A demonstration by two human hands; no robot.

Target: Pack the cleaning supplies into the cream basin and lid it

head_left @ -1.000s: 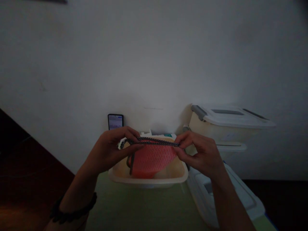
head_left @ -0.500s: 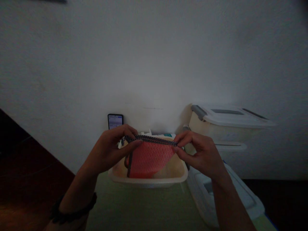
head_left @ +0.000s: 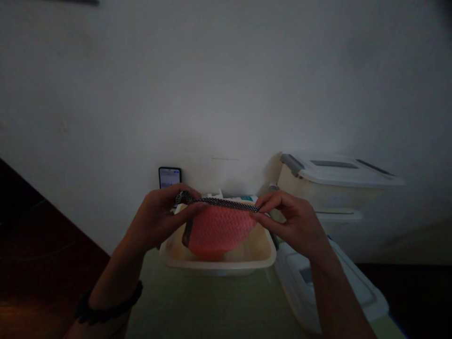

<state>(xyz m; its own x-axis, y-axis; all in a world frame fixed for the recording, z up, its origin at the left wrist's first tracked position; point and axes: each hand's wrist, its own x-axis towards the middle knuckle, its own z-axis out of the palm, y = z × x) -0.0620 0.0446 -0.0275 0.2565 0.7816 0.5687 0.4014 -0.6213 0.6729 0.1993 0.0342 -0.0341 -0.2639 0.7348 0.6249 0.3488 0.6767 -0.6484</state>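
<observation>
A coral-red textured cloth [head_left: 221, 230] with black-and-white patterned edging hangs between my hands, over a cream plastic bin [head_left: 219, 266]. My left hand [head_left: 165, 212] pinches the top edge at the left between thumb and fingers, and a loop of the edging curls up beside its fingers. At the right end, the fingertips of my right hand [head_left: 286, 216] pinch the same edge. The edging runs nearly straight between them, sloping slightly down to the right. The cloth's lower part hangs inside the bin's outline; I cannot tell whether it touches the bottom.
A phone [head_left: 170, 178] leans on the wall behind my left hand. To the right stands a lidded storage box [head_left: 328, 183] with grey latches. A loose pale lid [head_left: 339, 278] lies partly under my right forearm on the greenish table [head_left: 212, 306].
The edging's strands have come closer together into a narrower band, and its left end now curls higher by my left hand. The cloth's lower edge looks rounder. Both hands stay nearly in place.
</observation>
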